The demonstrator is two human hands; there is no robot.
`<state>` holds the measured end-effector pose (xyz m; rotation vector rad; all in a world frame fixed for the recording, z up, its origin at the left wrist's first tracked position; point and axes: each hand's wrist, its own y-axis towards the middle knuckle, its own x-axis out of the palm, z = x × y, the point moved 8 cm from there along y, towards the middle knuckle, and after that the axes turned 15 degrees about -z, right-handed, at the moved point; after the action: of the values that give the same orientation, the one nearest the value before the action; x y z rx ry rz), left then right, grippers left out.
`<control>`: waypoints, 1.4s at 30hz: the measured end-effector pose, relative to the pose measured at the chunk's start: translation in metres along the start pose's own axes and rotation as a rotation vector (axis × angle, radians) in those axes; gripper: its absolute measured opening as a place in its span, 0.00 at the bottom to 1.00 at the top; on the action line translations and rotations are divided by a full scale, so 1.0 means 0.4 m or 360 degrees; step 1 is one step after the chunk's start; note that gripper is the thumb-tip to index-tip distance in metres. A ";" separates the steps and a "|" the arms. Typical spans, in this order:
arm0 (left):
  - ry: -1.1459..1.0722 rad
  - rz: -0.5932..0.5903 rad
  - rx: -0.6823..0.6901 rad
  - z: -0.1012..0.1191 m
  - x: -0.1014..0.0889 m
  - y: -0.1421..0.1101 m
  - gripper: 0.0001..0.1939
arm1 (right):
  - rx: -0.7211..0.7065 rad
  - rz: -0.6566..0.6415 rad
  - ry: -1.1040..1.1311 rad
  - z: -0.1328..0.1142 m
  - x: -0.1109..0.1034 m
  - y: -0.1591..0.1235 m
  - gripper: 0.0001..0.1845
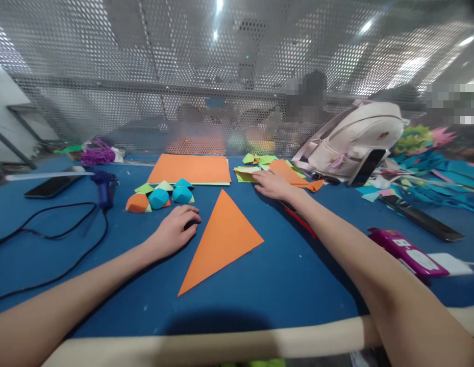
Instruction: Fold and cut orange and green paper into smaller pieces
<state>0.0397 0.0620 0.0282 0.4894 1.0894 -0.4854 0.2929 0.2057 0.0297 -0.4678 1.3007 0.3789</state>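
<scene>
An orange paper triangle (221, 235) lies flat in the middle of the blue table (290, 275). My left hand (176, 229) rests beside its left edge, fingers curled loosely onto the table, nothing visible in them. My right hand (272, 183) is stretched far forward, fingers flat on a pile of orange and green paper scraps (277, 171). Just beyond my left hand sit small folded paper shapes (160, 195) in blue, orange and green.
A stack of orange sheets (191, 169) lies at the back centre. A blue glue gun (104, 187) with black cable and a phone (49, 186) are at left. A beige backpack (355, 145), another phone (367, 167), a magenta box (407, 251) and teal scraps (431, 178) are at right. Mesh screen behind.
</scene>
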 end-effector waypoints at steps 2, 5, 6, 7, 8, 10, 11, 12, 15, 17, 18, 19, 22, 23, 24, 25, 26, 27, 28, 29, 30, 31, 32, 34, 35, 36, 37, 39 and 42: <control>0.0003 -0.0001 0.0002 0.001 0.000 -0.001 0.11 | -0.0002 0.0005 0.0022 -0.011 -0.005 0.008 0.18; -0.0004 -0.0007 -0.0005 -0.001 0.000 0.000 0.11 | -0.0035 0.0014 0.0069 -0.027 -0.024 -0.002 0.19; -0.0008 -0.0009 -0.0010 -0.001 0.000 0.001 0.10 | -0.0055 0.0021 0.0088 -0.035 -0.034 -0.013 0.20; -0.0013 -0.0012 -0.0017 -0.001 0.000 0.002 0.10 | -0.0080 0.0028 0.0111 -0.046 -0.043 -0.028 0.20; -0.0019 -0.0012 -0.0025 -0.001 0.000 0.003 0.10 | -0.0113 0.0033 0.0136 -0.061 -0.051 -0.048 0.21; -0.0034 -0.0006 -0.0037 0.008 -0.001 0.002 0.11 | -0.0200 0.0027 0.0189 -0.103 -0.059 -0.098 0.21; -0.0038 -0.0008 -0.0039 0.018 -0.001 0.001 0.12 | -0.0265 0.0012 0.0221 -0.130 -0.058 -0.128 0.21; -0.0039 -0.0020 -0.0037 0.031 -0.001 -0.001 0.12 | -0.0335 -0.0008 0.0256 -0.159 -0.054 -0.159 0.21; -0.0063 -0.0147 -0.0032 0.085 0.011 -0.008 0.15 | -0.0615 -0.0044 0.0452 -0.243 -0.040 -0.249 0.26; -0.0081 -0.0291 -0.0065 0.121 0.027 -0.015 0.20 | -0.0741 -0.0068 0.0519 -0.277 -0.026 -0.287 0.32; -0.0064 -0.0363 -0.0095 0.135 0.036 -0.019 0.24 | -0.0773 -0.0071 0.0518 -0.286 -0.018 -0.297 0.33; -0.0029 -0.0426 -0.0125 0.146 0.044 -0.023 0.28 | -0.0793 -0.0061 0.0503 -0.291 -0.013 -0.303 0.33; 0.0097 -0.0544 -0.0174 0.166 0.063 -0.033 0.34 | -0.0853 0.0077 0.0421 -0.294 -0.013 -0.306 0.26; 0.0117 -0.0562 -0.0176 0.168 0.067 -0.035 0.34 | -0.0885 0.0134 0.0382 -0.297 -0.017 -0.307 0.23; 0.0124 -0.0573 -0.0174 0.168 0.070 -0.036 0.33 | -0.0922 0.0179 0.0341 -0.302 -0.020 -0.309 0.21; 0.0120 -0.0575 -0.0170 0.168 0.072 -0.037 0.33 | -0.0953 0.0206 0.0299 -0.309 -0.022 -0.312 0.20; 0.0111 -0.0573 -0.0164 0.166 0.072 -0.038 0.32 | -0.0973 0.0215 0.0261 -0.316 -0.023 -0.314 0.19; 0.0101 -0.0564 -0.0153 0.165 0.072 -0.039 0.32 | -0.0980 0.0210 0.0231 -0.323 -0.022 -0.315 0.19; 0.0090 -0.0550 -0.0137 0.164 0.071 -0.041 0.31 | -0.0976 0.0204 0.0214 -0.329 -0.022 -0.317 0.19; 0.0078 -0.0532 -0.0120 0.164 0.070 -0.042 0.30 | -0.0964 0.0205 0.0216 -0.333 -0.023 -0.318 0.20; 0.0065 -0.0515 -0.0105 0.164 0.068 -0.043 0.29 | -0.0950 0.0215 0.0237 -0.335 -0.025 -0.320 0.20; 0.0055 -0.0501 -0.0095 0.164 0.067 -0.045 0.28 | -0.0938 0.0230 0.0273 -0.336 -0.028 -0.322 0.19; 0.0047 -0.0491 -0.0089 0.164 0.067 -0.047 0.27 | -0.0928 0.0249 0.0315 -0.336 -0.031 -0.323 0.19; 0.0040 -0.0490 -0.0084 0.165 0.068 -0.049 0.29 | -0.0866 0.0291 0.0382 -0.330 -0.037 -0.322 0.19; 0.0041 -0.0493 -0.0083 0.166 0.069 -0.050 0.30 | -0.0798 0.0312 0.0396 -0.322 -0.039 -0.319 0.20; 0.0041 -0.0498 -0.0077 0.166 0.070 -0.051 0.30 | -0.0706 0.0329 0.0400 -0.312 -0.039 -0.313 0.21; 0.0038 -0.0503 -0.0067 0.167 0.070 -0.051 0.31 | -0.0601 0.0333 0.0406 -0.301 -0.037 -0.306 0.22; 0.0019 -0.0515 -0.0039 0.169 0.071 -0.050 0.30 | -0.0418 0.0281 0.0460 -0.280 -0.027 -0.290 0.24; -0.0046 -0.0519 -0.0001 0.168 0.069 -0.048 0.29 | -0.0291 0.0141 0.0739 -0.259 -0.007 -0.267 0.24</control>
<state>0.0866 0.0032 0.0258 0.3032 1.1466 -0.7757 0.2620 0.0600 0.0242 -0.6807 1.7492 0.4840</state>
